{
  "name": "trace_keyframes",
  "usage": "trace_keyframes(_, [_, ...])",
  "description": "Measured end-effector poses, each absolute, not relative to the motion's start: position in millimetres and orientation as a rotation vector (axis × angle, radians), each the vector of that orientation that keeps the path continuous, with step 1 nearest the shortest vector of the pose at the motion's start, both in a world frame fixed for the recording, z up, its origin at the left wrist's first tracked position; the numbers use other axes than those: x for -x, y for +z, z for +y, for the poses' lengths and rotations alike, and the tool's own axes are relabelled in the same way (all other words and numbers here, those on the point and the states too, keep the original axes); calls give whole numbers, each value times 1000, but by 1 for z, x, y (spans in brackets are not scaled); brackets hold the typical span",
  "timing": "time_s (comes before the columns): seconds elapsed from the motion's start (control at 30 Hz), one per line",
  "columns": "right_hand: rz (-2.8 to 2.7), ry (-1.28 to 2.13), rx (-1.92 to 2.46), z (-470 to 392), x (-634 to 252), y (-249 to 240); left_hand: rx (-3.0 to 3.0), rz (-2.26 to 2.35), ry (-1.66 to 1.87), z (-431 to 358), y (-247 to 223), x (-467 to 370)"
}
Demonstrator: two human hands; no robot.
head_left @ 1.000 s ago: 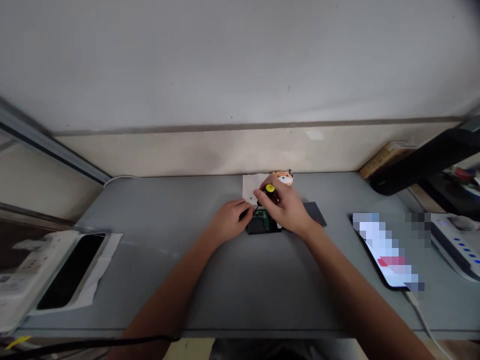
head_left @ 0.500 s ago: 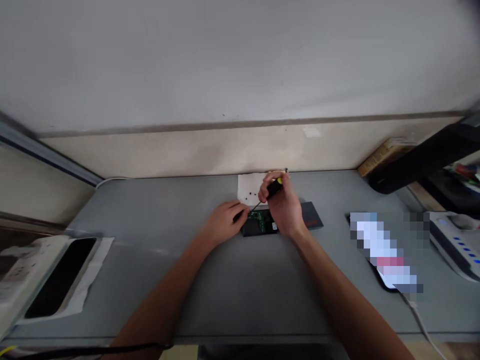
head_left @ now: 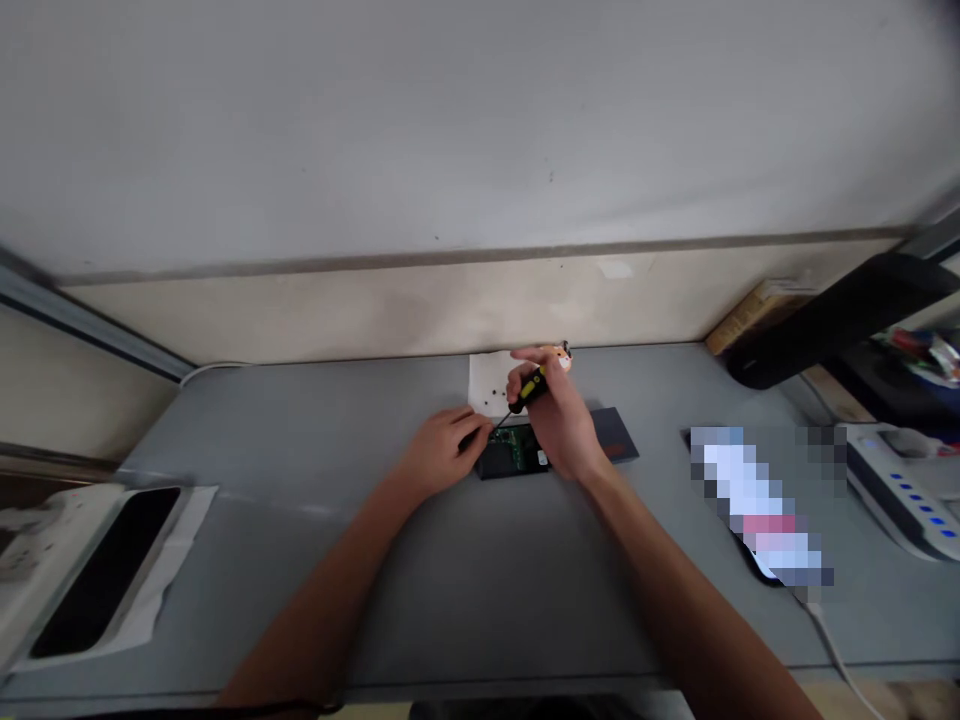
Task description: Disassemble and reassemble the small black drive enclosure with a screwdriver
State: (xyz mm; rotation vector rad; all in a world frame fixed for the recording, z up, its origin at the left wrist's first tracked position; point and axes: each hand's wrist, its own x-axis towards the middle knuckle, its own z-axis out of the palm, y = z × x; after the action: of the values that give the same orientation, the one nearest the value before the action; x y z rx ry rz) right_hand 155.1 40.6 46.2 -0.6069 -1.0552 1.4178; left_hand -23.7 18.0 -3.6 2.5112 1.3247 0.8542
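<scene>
My right hand [head_left: 564, 425] is closed round a black-and-yellow screwdriver [head_left: 531, 386]. Its thin shaft slants down to the left, and the tip meets the upper left part of an opened black device [head_left: 501, 462]. A green circuit board [head_left: 516, 446] shows inside the device. At the device's left end, my left hand [head_left: 442, 450] grips its edge between thumb and fingers; the exact contact is partly hidden. Just behind lies a white sheet of paper [head_left: 480, 372] with several small dark screws on it. A dark flat panel [head_left: 616, 432] rests right of the device, partly behind my right wrist.
A small orange-and-white figure [head_left: 559, 357] sits by the wall. On the right are a blurred-out lit phone [head_left: 757, 500] with a white cable, a black cylinder [head_left: 832, 325] and a power strip [head_left: 907, 490]. Another phone [head_left: 109, 570] lies on the left.
My right hand has shifted its hold on the screwdriver, with the index finger now stretched out and more of the handle showing. The whole view has moved slightly.
</scene>
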Motion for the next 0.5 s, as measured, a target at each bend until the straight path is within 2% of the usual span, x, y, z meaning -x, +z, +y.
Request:
trace_keyframes(0.3, [-1142, 1304, 688, 40, -159, 43, -2533, 1344, 805, 17, -5, 23])
trace_keyframes(0.5, [-986, 1441, 604, 40, -156, 48, -2530, 1313, 856, 17, -6, 24])
